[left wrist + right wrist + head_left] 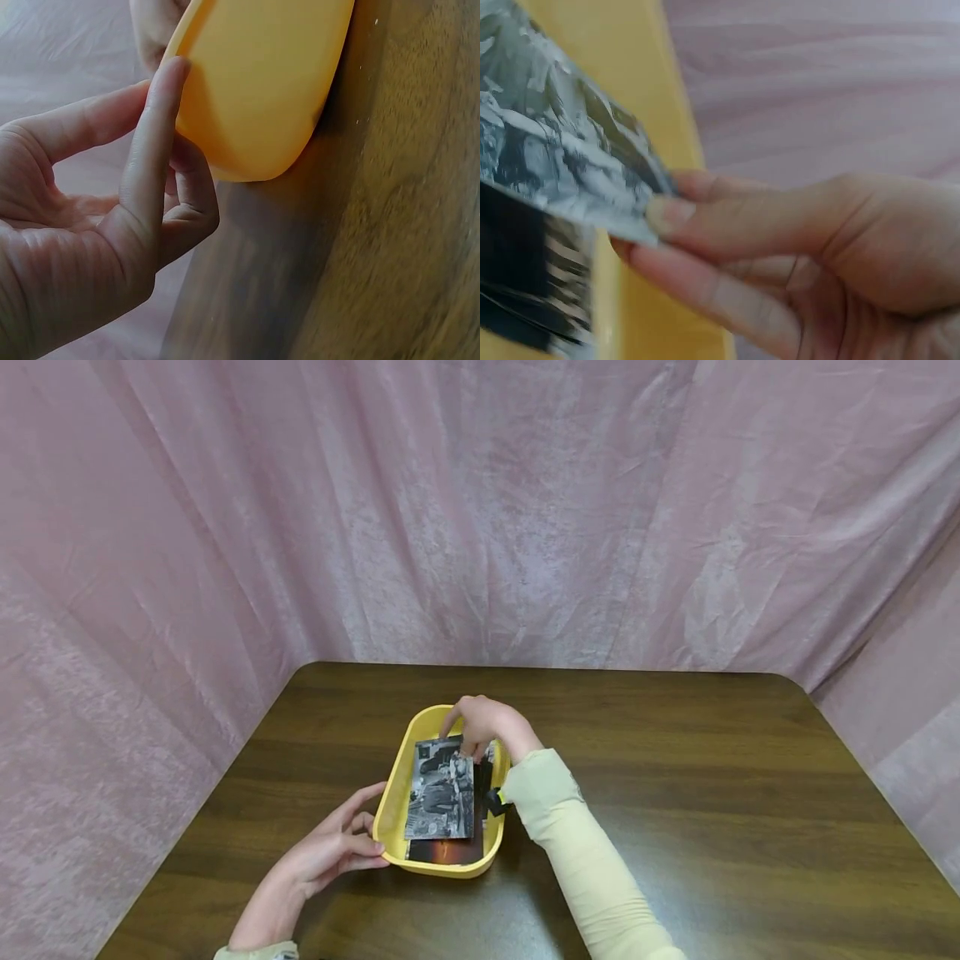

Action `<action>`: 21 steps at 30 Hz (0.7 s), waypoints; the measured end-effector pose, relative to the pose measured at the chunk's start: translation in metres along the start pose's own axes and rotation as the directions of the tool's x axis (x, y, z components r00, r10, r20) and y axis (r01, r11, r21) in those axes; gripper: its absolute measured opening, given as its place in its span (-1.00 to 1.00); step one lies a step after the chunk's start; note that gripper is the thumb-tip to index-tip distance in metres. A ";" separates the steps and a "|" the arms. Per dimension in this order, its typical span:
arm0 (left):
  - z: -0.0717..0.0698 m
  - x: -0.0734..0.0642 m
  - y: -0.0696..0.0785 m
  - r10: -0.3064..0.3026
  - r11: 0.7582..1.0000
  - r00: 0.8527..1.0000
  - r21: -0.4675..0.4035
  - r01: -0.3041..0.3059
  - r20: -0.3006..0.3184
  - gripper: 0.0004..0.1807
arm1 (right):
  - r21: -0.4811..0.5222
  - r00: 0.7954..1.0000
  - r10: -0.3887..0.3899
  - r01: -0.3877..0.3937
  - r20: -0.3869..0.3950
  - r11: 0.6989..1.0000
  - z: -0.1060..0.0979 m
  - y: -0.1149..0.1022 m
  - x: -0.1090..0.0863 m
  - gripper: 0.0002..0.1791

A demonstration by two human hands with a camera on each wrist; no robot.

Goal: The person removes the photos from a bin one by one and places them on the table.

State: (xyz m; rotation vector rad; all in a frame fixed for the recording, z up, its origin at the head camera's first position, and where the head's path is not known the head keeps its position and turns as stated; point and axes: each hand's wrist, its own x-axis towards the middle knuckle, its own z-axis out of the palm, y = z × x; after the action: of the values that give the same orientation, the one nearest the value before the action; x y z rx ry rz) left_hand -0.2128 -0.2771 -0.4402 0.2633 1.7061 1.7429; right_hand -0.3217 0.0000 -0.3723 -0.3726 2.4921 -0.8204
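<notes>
A yellow plastic basin [382, 814] stands on the table, tilted slightly in the head view, with several printed pictures inside. My left hand [330, 846] grips its near left rim, thumb and fingers at the wall; the left wrist view shows the same hand [127, 187] against the yellow side. My right hand [487, 724] reaches over the far right rim and pinches a corner of a black-and-white photo [441, 793]. In the right wrist view, thumb and fingers [727, 225] hold that photo's [562, 142] corner. Under it lies a dark picture with an orange glow [447, 852].
The brown wooden table [712, 810] reaches well to the right of the basin. A pink curtain [495, 510] hangs behind the table and along both sides. A small black item [495, 802] sits at the right cuff, over the basin's right rim.
</notes>
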 end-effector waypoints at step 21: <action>-0.006 -0.018 -0.003 0.007 1.000 1.000 -0.006 -0.007 0.006 0.02 | 0.337 0.973 0.067 0.012 -0.222 0.941 -0.159 0.161 -0.036 -0.44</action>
State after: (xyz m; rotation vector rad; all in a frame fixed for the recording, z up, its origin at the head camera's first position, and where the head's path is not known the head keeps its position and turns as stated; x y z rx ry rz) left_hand -0.2020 -0.2924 -0.4379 0.2717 1.6978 1.7505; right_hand -0.3915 0.2172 -0.3467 -0.1265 2.4896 -1.3199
